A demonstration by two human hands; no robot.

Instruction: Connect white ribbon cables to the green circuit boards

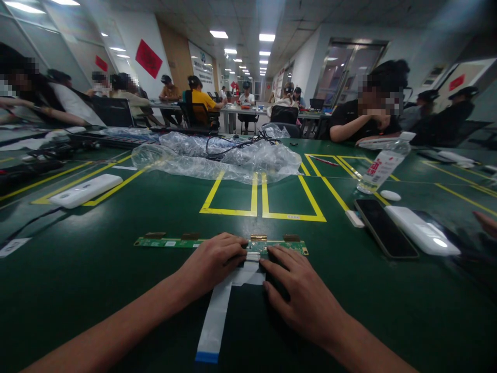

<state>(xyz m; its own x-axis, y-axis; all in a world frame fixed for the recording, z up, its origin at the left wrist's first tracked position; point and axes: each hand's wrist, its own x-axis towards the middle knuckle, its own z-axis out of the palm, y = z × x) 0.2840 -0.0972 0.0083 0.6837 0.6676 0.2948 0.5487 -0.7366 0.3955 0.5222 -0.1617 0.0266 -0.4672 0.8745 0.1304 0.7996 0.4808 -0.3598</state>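
Note:
A long, narrow green circuit board (281,244) lies across the table in front of me, with brown and gold tabs along its far edge. A white flat ribbon cable (215,316) with a blue end runs from the connector at the board's near edge, folds, and trails toward me. My left hand (215,259) rests over the board, its fingers bent together against the left side of the cable's connector end. My right hand (298,290) has its fingers spread, with fingertips touching the board and the connector's right side. The left thumb is hidden.
Crumpled clear plastic wrap (217,155) with black cables lies beyond the yellow tape marks (229,211). On the right are a bottle (382,167), a phone (384,228) and a white device (421,230). Another white device (86,190) sits left. People sit around nearby tables.

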